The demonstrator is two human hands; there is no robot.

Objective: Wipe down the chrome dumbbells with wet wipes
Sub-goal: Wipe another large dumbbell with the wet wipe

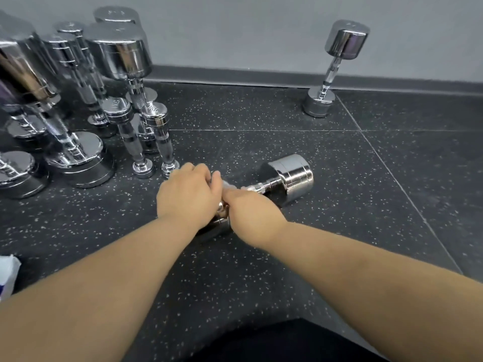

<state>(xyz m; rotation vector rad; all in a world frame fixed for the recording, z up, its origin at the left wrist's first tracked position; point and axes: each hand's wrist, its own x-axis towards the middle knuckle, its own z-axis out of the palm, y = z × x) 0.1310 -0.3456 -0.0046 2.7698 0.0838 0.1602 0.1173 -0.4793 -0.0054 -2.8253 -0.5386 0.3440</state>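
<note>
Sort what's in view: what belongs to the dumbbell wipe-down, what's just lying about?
Job:
lying dumbbell
left hand and right hand, both on it
upright dumbbells at left
lone dumbbell standing by the wall
white packet at left edge, possibly the wipes

Just there:
speckled floor
grey wall
dark clothing at bottom

Mirror chrome on matt speckled rubber.

Shows polished, glossy metal on the lying dumbbell (290, 178), with a rougher knurled grip (261, 186); same bright, reflective chrome on the upright dumbbells (117, 56) at left and the lone dumbbell (346, 44) by the wall. Rests on a floor (287, 257) of dark, matt, grainy rubber flecked pale. Behind, a smooth matt grey wall (261, 27).
</note>
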